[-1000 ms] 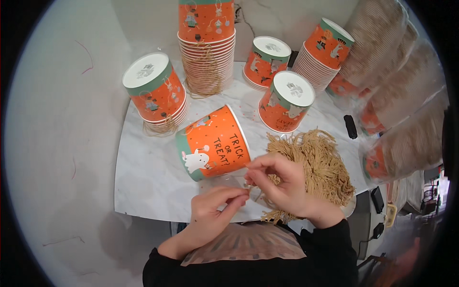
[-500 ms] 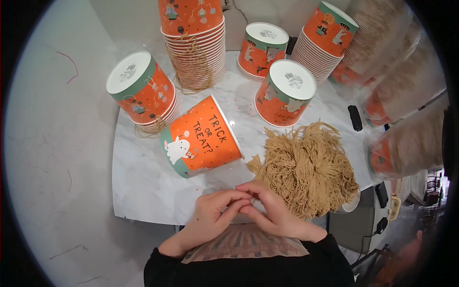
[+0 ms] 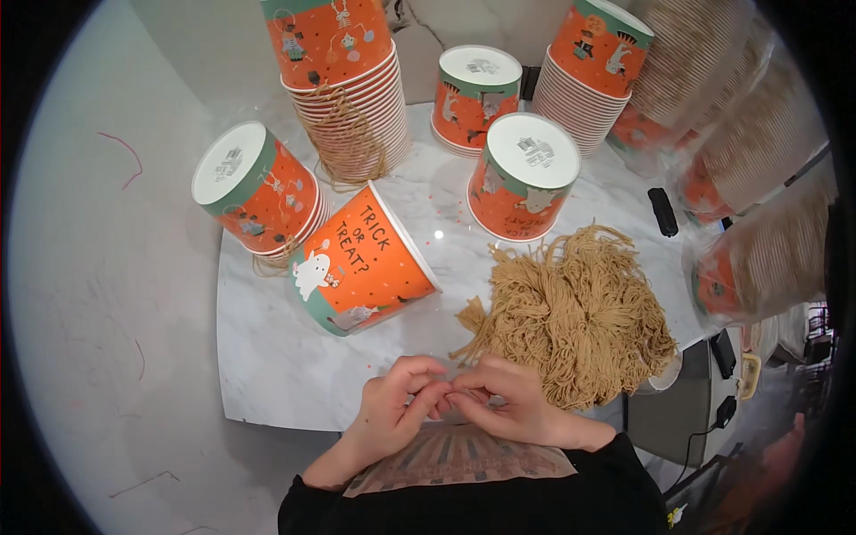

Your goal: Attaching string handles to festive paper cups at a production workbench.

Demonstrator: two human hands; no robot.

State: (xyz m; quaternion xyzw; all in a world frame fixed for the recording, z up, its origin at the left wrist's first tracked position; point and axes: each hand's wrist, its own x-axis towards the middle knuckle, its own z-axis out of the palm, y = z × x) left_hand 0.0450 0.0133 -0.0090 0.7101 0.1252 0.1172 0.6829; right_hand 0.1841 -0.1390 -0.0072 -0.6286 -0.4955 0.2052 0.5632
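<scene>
My left hand (image 3: 403, 401) and my right hand (image 3: 505, 399) meet fingertip to fingertip above the near edge of the table. The thumbs and fingers of both are pinched together; whatever they hold, if anything, is hidden or too small to make out. Just beyond my left hand an orange paper bucket (image 3: 379, 267) with a green band and a white ghost lies on its side, mouth toward the right. Beside my right hand is a big heap of tan cord (image 3: 580, 321), with loose strand ends reaching toward my fingers.
Upside-down bucket stacks stand at the left (image 3: 267, 192), back left (image 3: 352, 116) and back right (image 3: 584, 98); cord hangs on the left two. More upturned buckets (image 3: 526, 192) stand mid-table. Bagged bucket stacks (image 3: 767, 259) line the right, near a black object (image 3: 662, 212).
My fingers have curled in closer, and the hands have drawn together into a tighter pinch. The whole view has shifted slightly; the buckets and the cord heap stay in place on the table.
</scene>
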